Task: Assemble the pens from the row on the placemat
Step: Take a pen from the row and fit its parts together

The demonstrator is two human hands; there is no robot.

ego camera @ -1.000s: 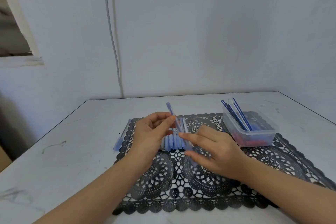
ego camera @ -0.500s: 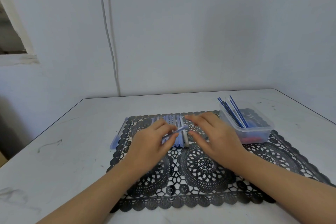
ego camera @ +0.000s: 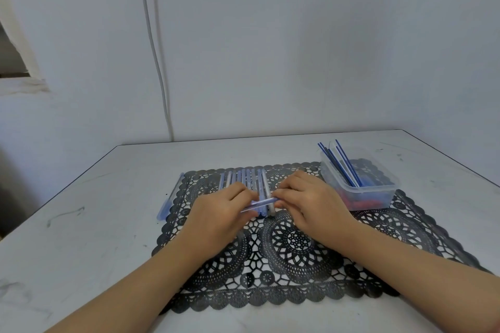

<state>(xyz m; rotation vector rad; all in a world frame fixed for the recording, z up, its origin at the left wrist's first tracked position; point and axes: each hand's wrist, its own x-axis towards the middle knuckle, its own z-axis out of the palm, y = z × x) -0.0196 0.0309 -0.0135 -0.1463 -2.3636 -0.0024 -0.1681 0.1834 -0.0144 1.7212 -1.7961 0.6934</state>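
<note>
Here, a pale wall [ego camera: 297, 48] backs the scuffed white table [ego camera: 94, 238]. On the black lace placemat [ego camera: 297, 265], a clear tub [ego camera: 378, 197] of blue refills sits at two o'clock. The left hand [ego camera: 216, 219] and right hand [ego camera: 313, 205] hide the near ends of the row of pens [ego camera: 249, 177] at twelve o'clock. Together they pinch one pen [ego camera: 261, 203] crosswise over the row.

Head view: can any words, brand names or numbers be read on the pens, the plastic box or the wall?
None readable.
The row of pens, the pen held crosswise over it and the plastic box show no legible print; anything on them is too small or blurred.
The wall bears no sign.
</note>
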